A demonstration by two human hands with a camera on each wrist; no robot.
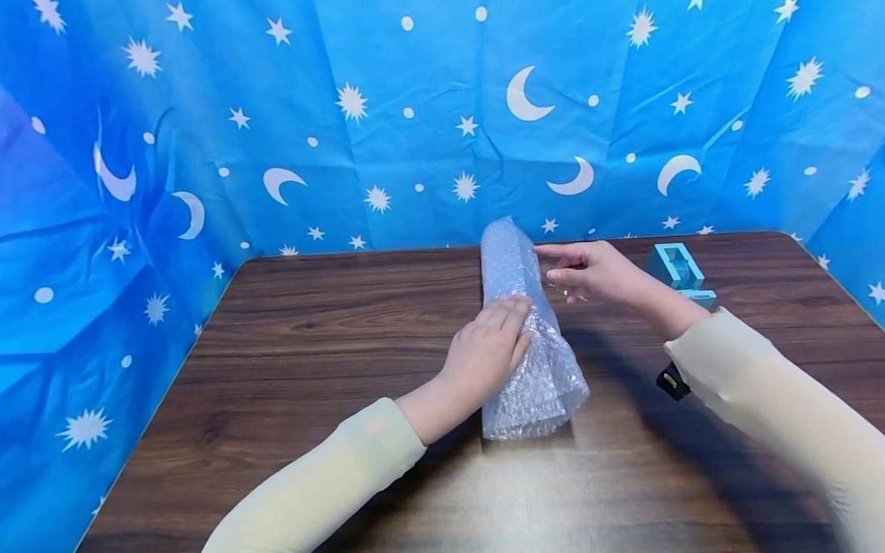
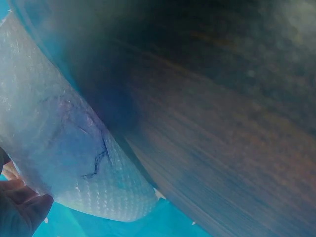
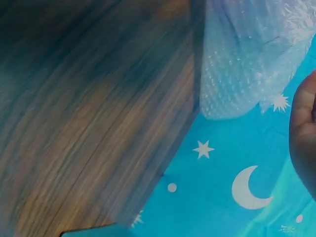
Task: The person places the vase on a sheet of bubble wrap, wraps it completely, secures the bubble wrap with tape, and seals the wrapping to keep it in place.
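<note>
A roll of clear bubble wrap [image 1: 526, 381] lies lengthwise on the table, its far end near the back edge and its near end flared. What may be inside it cannot be made out. My left hand [image 1: 484, 349] rests on top of the roll with its fingers laid flat across the middle. At the roll's far right side is my right hand [image 1: 596, 270], index finger extended to the wrap's edge and the other fingers loosely bent. Something small and shiny shows by its fingertips, too small to name. The right wrist view catches the wrap [image 3: 247, 59] beside part of that hand [image 3: 303, 128].
On the back right of the dark wooden table [image 1: 325, 333] stands a teal block-shaped object [image 1: 678, 264] with a square opening, and a flat teal piece [image 1: 699, 296] lies in front of it. A blue cloth [image 1: 432, 85] with moons and stars hangs behind and at the sides.
</note>
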